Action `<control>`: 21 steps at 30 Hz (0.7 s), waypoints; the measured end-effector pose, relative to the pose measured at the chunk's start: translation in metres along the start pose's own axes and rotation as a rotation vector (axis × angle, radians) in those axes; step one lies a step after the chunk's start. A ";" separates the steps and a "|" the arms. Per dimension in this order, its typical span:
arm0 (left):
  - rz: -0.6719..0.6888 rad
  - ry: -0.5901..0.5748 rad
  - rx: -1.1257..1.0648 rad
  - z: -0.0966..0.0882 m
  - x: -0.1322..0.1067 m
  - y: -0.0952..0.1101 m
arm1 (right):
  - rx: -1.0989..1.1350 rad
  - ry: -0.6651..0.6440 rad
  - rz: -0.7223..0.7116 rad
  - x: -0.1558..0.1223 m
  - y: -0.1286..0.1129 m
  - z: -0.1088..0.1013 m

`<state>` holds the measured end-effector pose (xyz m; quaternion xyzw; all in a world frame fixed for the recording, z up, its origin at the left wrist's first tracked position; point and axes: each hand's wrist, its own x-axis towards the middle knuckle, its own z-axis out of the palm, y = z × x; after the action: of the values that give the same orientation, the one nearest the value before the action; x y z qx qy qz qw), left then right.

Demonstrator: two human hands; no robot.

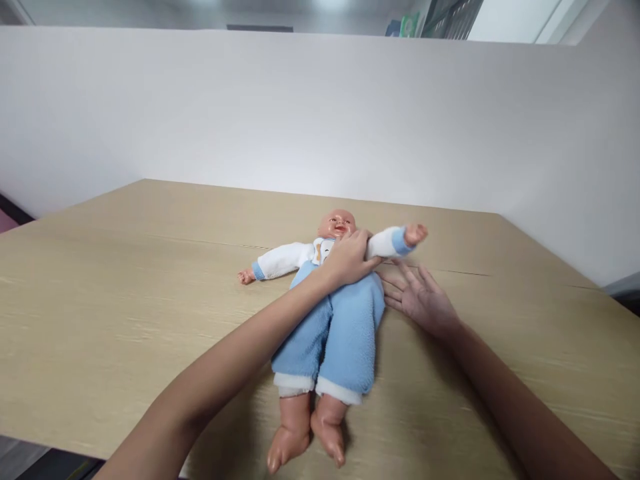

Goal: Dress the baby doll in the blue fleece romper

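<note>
A plastic baby doll in a white long-sleeved top and fluffy light-blue trousers (334, 327) is lying face up on the light wood-grain table (125, 293), head pointing away from the camera and bare feet pointing toward the near edge. One of its sleeved arms is stretching flat toward the left of the picture, while the other is lifting up toward the right, its small hand raised off the table.

The left hand (350, 259) is reaching in from the lower left, the bare forearm crossing diagonally over the doll's trousers. Its palm is facing down on the doll's chest, and its fingers are curling around the doll's raised arm near the shoulder, gripping the white sleeve.

The right hand (419, 295) is coming in from the lower right, its forearm running along the table. It is lying palm up, just beside the doll's hip and under the raised sleeve, with the fingers spread wide and nothing in them; the fingertips are pointing toward the doll's body.

A plain white partition wall (300, 113) is standing behind the table.
</note>
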<state>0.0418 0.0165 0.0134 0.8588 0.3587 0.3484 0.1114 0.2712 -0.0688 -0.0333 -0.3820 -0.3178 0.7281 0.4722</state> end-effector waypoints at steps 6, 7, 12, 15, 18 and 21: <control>0.043 0.054 0.129 -0.023 -0.025 0.001 | 0.076 0.015 -0.023 -0.019 -0.016 -0.018; 0.006 0.088 0.148 -0.030 -0.032 -0.006 | 0.062 0.030 -0.018 -0.021 -0.016 -0.018; -0.369 0.234 0.298 -0.067 -0.082 -0.068 | -0.120 0.160 -0.082 -0.020 -0.010 0.004; -0.663 0.135 0.333 -0.087 -0.108 -0.107 | -0.230 0.186 -0.093 -0.018 -0.005 0.027; -0.798 0.023 0.205 -0.098 -0.121 -0.119 | -0.314 0.248 -0.101 -0.019 -0.001 0.047; -0.851 -0.028 0.036 -0.094 -0.121 -0.104 | -0.441 0.328 -0.109 -0.022 0.006 0.066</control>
<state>-0.1385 0.0021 -0.0268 0.6406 0.6858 0.2532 0.2350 0.2185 -0.0982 0.0011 -0.5707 -0.4078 0.5434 0.4612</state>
